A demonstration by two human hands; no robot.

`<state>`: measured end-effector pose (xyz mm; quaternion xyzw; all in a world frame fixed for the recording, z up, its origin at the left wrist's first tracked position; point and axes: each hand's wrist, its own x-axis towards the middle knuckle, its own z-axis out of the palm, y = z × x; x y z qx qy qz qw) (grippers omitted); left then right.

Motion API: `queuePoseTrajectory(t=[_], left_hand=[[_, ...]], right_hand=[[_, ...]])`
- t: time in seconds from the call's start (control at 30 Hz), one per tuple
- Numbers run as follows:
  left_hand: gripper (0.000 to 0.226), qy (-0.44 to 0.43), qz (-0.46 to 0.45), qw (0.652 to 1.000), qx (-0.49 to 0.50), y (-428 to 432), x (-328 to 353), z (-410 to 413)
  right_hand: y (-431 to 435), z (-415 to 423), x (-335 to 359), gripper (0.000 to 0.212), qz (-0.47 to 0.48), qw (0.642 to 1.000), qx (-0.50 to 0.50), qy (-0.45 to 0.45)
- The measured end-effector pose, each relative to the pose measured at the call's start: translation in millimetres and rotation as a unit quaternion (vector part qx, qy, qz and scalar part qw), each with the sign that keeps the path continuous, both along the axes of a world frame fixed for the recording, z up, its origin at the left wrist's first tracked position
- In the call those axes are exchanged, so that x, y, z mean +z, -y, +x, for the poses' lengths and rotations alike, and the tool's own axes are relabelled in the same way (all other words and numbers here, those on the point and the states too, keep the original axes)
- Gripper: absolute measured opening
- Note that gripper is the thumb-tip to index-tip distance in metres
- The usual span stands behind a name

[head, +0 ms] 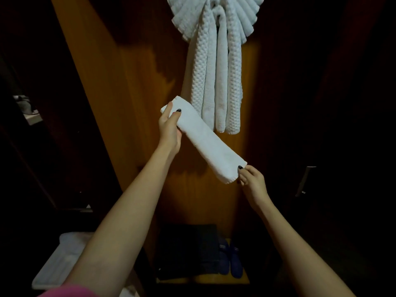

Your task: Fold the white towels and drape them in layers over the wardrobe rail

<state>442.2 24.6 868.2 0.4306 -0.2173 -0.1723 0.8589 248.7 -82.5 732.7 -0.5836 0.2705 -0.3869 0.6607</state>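
A white towel (pixel 205 142), folded into a long narrow strip, is stretched diagonally in front of the open wardrobe. My left hand (pixel 170 127) grips its upper left end, thumb on top. My right hand (pixel 251 182) pinches its lower right corner. Above, several white towels (pixel 216 82) hang in long folded strips from the top of the wardrobe, with a fanned, pleated towel (pixel 214 13) spread over them. The rail itself is hidden behind the towels.
The wooden back panel (pixel 137 103) of the wardrobe lies behind the towels. On the wardrobe floor sit dark folded items (pixel 188 251) and a pair of blue slippers (pixel 230 258). A white tray (pixel 57 266) stands at lower left. A door handle (pixel 304 181) shows at right.
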Motion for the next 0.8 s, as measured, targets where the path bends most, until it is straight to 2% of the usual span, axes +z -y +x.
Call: queuePoseTrajectory(t=[0.1,0.27,0.47,0.63,0.8], left_hand=[[0.051,-0.008,-0.010,1.000,-0.005,3,0,1],[0.048,-0.020,-0.012,1.000,-0.008,8,-9,-3],[0.045,-0.058,-0.009,0.998,-0.014,9,-26,2],[0.045,-0.081,-0.016,0.997,-0.004,8,-36,5],[0.044,-0.046,0.027,0.999,0.006,5,-53,4]], right_hand=[[2,-2,9,0.018,0.073,0.996,0.014,0.051],[6,-10,19,0.029,-0.018,0.999,0.027,0.009],[2,-23,33,0.027,-0.089,0.996,0.027,-0.015],[1,-29,29,0.035,-0.077,0.996,-0.055,-0.002],[-7,-34,26,0.020,-0.130,0.990,-0.041,-0.028]])
